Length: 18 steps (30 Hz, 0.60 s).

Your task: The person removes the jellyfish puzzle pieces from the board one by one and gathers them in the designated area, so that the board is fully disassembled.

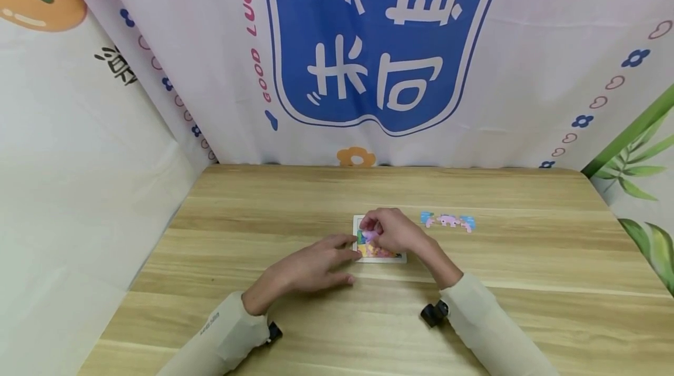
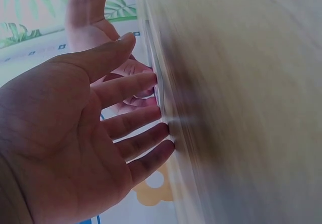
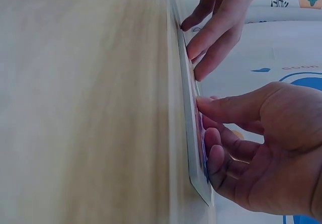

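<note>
A small jigsaw puzzle (image 1: 381, 259) in a white-bordered frame lies flat on the wooden table. Yellow, pink and green pieces fill much of what shows of it; the rest is under the right hand. My right hand (image 1: 395, 230) is over the puzzle, thumb and curled fingers pinching a pink-purple jigsaw piece (image 1: 370, 235) low against the board. In the right wrist view the thumb (image 3: 236, 105) meets the puzzle's surface. My left hand (image 1: 313, 262) lies at the frame's left side, fingers extended, fingertips (image 2: 153, 78) at its edge.
Three loose jigsaw pieces (image 1: 449, 220), blue and pink, lie in a row right of the puzzle. The wooden table (image 1: 263, 206) ends at a printed cloth backdrop (image 1: 231, 101). A black wrist camera (image 1: 434, 313) hangs under the right sleeve.
</note>
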Motion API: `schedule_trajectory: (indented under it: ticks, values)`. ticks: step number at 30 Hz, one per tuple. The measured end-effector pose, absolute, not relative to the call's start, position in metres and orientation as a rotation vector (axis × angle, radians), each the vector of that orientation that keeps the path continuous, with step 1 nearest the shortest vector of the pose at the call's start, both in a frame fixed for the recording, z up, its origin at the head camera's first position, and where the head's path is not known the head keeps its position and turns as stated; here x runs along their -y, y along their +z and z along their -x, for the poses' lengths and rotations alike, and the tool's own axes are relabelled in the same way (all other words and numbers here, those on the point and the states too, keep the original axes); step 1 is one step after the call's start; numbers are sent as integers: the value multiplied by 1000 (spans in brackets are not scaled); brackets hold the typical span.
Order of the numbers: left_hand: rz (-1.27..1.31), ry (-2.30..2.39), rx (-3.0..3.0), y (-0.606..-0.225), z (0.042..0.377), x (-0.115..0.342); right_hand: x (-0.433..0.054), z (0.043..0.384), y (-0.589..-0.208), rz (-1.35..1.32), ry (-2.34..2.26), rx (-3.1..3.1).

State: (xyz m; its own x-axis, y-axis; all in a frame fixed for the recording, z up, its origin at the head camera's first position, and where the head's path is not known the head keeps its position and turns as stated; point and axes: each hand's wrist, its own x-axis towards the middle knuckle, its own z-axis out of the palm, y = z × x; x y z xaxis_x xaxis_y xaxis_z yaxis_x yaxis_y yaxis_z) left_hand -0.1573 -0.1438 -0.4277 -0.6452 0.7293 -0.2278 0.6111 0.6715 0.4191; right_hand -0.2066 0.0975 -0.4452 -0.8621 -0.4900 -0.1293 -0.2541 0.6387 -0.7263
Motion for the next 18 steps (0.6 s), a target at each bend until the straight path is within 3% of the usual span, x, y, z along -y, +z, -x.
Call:
schedule_trajectory:
  ticks: [18]
  values:
    - [-1051, 444, -2507, -427, 158, 144, -97, 207, -448, 626, -1064, -2568]
